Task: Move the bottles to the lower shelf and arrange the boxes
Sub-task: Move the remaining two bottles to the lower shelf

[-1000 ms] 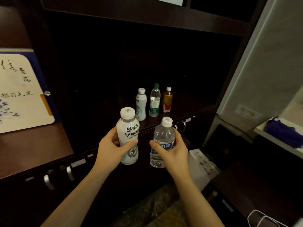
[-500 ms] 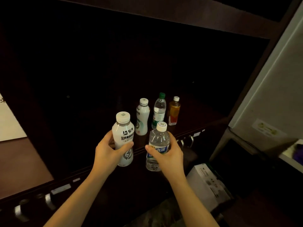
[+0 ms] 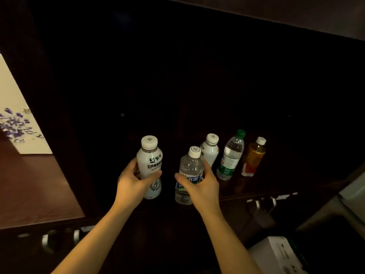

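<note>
Bottles on the move: a white milk-drink bottle (image 3: 149,167), upright in the grip of the left hand (image 3: 132,181), and a clear water bottle (image 3: 190,175), its blue label wrapped by the fingers and thumb of the right hand (image 3: 202,187), are held side by side at the front edge of a dark wooden shelf (image 3: 280,186), centre frame. At two o'clock from the pair, three more stand in a row on that shelf: a second white bottle (image 3: 211,153) just behind the right hand, a green-capped water bottle (image 3: 230,155) and an amber tea bottle (image 3: 253,158). The step in hand appears to be the shifting of bottles, two at a time. The next move likely calls for keeping both level and setting them down without knocking the row, the second white bottle being nearest. Whether this is the lower shelf, or whether the held bottles touch it, cannot be told, and its back is lost in darkness. A white box (image 3: 276,256) at five o'clock is cut by the frame edge, its print unreadable, and a flower-painted card (image 3: 13,119) at nine o'clock is likewise cropped.
</note>
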